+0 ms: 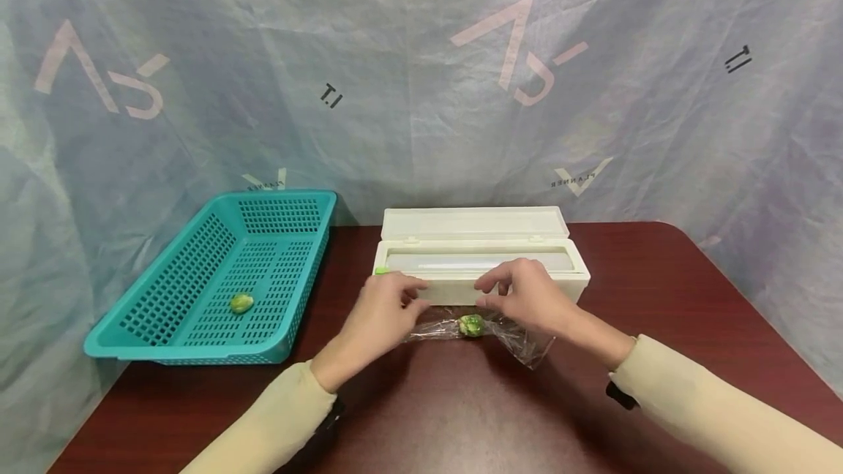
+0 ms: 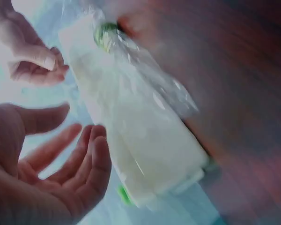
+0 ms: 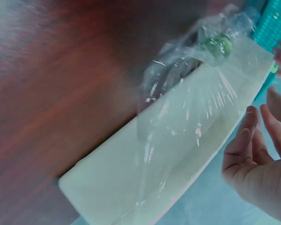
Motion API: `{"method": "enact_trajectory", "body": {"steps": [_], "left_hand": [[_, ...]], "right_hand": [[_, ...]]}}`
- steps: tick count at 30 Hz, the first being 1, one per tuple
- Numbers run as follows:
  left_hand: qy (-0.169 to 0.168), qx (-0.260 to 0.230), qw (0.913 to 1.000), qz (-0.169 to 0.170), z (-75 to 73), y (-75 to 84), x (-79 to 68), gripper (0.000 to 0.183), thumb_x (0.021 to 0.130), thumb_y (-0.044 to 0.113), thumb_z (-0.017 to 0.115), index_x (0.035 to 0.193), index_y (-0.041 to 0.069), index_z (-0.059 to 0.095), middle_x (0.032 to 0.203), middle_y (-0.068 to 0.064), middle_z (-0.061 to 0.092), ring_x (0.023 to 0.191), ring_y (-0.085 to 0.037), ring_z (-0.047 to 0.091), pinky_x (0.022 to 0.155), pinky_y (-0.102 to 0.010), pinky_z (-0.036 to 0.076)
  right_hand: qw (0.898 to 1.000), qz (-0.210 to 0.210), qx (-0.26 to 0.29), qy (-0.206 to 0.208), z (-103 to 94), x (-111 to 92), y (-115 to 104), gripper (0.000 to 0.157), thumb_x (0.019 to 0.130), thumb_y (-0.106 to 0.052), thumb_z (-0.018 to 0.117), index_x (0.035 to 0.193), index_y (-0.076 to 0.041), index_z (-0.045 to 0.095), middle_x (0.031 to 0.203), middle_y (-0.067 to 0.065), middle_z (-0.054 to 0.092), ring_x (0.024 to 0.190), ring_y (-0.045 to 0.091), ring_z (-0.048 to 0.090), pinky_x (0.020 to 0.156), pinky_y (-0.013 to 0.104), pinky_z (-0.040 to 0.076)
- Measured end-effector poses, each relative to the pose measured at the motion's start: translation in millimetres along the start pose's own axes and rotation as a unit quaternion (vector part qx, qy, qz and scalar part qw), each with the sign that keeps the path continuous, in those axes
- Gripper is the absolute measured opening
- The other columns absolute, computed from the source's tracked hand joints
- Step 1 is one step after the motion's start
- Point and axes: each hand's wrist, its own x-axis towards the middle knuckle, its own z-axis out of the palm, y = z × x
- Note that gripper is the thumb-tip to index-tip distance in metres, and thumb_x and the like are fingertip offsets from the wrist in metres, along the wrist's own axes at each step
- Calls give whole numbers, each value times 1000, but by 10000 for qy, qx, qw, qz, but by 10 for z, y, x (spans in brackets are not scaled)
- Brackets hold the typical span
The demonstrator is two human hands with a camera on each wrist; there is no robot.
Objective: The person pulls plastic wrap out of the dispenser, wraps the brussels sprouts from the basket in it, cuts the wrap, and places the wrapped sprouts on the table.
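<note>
A Brussels sprout (image 1: 470,325) lies wrapped in clear cling film (image 1: 527,346), just in front of a white cling film dispenser (image 1: 454,291). The film's ends spread out to both sides of the sprout. To the left my left hand (image 1: 385,307) hovers by the dispenser's front, thumb apart from the loosely bent fingers. My right hand (image 1: 527,295) is opposite it at the right, its thumb and fingers also apart. Both wrist views show nothing between the fingers of the left hand (image 2: 61,164) or the right hand (image 3: 257,154).
The dispenser's lid (image 1: 474,224) stands raised at the back, and a green slider (image 1: 381,270) shows at its left end. On the left is a teal basket (image 1: 197,352) with another Brussels sprout (image 1: 241,303) inside. A printed grey cloth (image 1: 421,93) hangs behind the dark red table (image 1: 461,415).
</note>
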Motion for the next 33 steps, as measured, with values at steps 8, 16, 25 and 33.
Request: {"method": "enact_trajectory", "body": {"steps": [8,16,25,33], "left_hand": [[1135,-526,9887,-830,-125,-292,-73,22,90,8,83,111,4,80,80,-1,69,65,-14,56,61,-32,46],[1403,-701,9762,-1499,-84,-446,-74,47,90,13,84,134,6,70,122,-19,60,107,-36,60,91,-50,49],[710,-1197,9691,-2036,-44,-567,19,51,94,19,81,142,13,66,149,-22,44,137,-41,40,111,-60,35],[726,-1765,9596,-2067,-51,-588,43,43,95,15,80,137,12,71,146,-17,52,130,-37,49,107,-55,41]], "right_hand": [[9993,-96,252,-247,27,255,-50,18,90,-8,84,107,-3,82,85,-4,74,71,16,62,60,29,49],[9959,-451,451,-646,135,566,-170,20,90,-8,83,109,-4,82,96,1,78,79,18,62,67,32,50],[9864,-860,693,-1218,314,969,-256,26,92,-9,82,116,-1,79,93,3,74,65,14,56,63,29,45],[9757,-1262,638,-1674,423,1243,-312,27,93,-3,79,119,0,78,95,6,72,65,18,53,62,28,43]]}}
